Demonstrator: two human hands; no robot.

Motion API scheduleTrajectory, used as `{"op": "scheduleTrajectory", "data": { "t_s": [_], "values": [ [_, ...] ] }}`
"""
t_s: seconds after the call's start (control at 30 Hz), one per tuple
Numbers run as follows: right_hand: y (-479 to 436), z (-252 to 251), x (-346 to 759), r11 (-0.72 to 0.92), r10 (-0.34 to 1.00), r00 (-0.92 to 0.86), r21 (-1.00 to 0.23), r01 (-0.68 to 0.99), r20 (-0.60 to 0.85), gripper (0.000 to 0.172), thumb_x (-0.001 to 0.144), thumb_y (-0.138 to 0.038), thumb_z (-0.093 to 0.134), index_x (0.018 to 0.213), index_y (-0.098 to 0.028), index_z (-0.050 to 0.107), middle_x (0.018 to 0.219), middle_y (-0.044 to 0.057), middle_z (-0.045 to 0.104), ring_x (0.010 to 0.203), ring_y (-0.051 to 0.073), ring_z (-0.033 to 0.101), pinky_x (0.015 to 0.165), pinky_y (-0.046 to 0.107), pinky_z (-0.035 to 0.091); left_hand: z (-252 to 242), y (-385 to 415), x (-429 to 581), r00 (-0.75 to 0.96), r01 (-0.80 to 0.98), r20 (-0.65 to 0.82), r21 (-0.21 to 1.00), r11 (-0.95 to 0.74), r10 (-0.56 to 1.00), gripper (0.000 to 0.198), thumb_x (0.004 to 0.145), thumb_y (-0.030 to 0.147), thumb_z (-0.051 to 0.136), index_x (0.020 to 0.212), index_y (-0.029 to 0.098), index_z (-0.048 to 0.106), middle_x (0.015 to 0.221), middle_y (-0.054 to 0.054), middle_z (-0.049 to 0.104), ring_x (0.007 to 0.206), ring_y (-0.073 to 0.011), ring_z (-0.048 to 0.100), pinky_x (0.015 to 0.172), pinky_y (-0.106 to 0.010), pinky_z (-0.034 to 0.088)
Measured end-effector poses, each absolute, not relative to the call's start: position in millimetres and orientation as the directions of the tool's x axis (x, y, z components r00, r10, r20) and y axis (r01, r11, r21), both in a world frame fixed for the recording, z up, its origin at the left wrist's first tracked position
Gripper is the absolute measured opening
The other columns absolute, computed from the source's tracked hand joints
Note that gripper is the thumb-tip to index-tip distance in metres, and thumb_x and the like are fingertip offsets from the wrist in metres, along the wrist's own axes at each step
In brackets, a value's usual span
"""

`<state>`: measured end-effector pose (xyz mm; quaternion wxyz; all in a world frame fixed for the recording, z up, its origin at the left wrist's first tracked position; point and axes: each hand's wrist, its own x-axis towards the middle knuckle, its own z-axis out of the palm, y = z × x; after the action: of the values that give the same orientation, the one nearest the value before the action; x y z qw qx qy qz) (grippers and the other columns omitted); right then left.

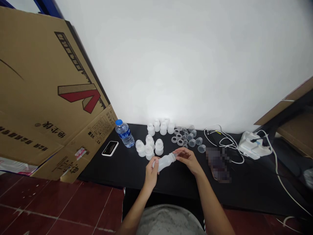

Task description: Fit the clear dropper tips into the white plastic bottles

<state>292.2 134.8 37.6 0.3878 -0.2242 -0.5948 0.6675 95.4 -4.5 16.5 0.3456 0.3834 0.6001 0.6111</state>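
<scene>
**Milky bottle held across both hands, neck toward 2 o'clock**

From my remote seat I see a translucent plastic baby bottle [166, 162] held sideways above the black table [102, 173], at 12 o'clock from the wearer's chest. The left hand [151, 173] has its fingers curled closed around the bottle's wide end, while the right hand [188, 160] pinches the neck with its fingers almost shut. I judge the bottle light, thin-walled and slightly soft, perhaps slick too, so the round body looks like the surest place to hold, with a gentle grip to avoid denting it. Beyond the hands, upright bottles [150, 143] stand at 11 o'clock, with clear plastic rings [179, 137] and small clear cups [192, 143] at 1 o'clock and a water bottle [124, 133] at 10 o'clock
</scene>
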Motion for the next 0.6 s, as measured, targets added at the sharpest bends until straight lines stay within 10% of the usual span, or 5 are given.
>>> {"op": "scheduleTrajectory", "data": {
  "t_s": [0.33,0.6],
  "values": [
    [135,36,290,0.024,0.801,-0.572,-0.964,-0.263,0.176,0.045,0.083,-0.036,0.094,0.124,-0.028,0.076,0.125,0.008,0.077,0.104,0.023,0.070,0.091,0.038,0.058,14,-5,97,-0.479,-0.080,-0.017,0.997,-0.024,0.877,0.055,0.098,0.073,0.059,0.102,0.020,0.071,0.069,0.001,0.059,0.055,-0.0134,0.054,0.049,-0.020,0.042],
    [137,33,282,0.006,0.837,-0.543,-0.994,-0.114,0.067,0.040,0.093,-0.058,0.081,0.083,-0.020,0.073,0.070,0.000,0.067,0.063,0.017,0.060,0.064,0.031,0.051,15,-8,96,-0.470,0.056,0.085,0.996,-0.066,0.879,0.046,0.099,0.063,0.064,0.114,0.021,0.074,0.092,-0.005,0.072,0.073,-0.0186,0.061,0.062,-0.024,0.048]
  ]
}}
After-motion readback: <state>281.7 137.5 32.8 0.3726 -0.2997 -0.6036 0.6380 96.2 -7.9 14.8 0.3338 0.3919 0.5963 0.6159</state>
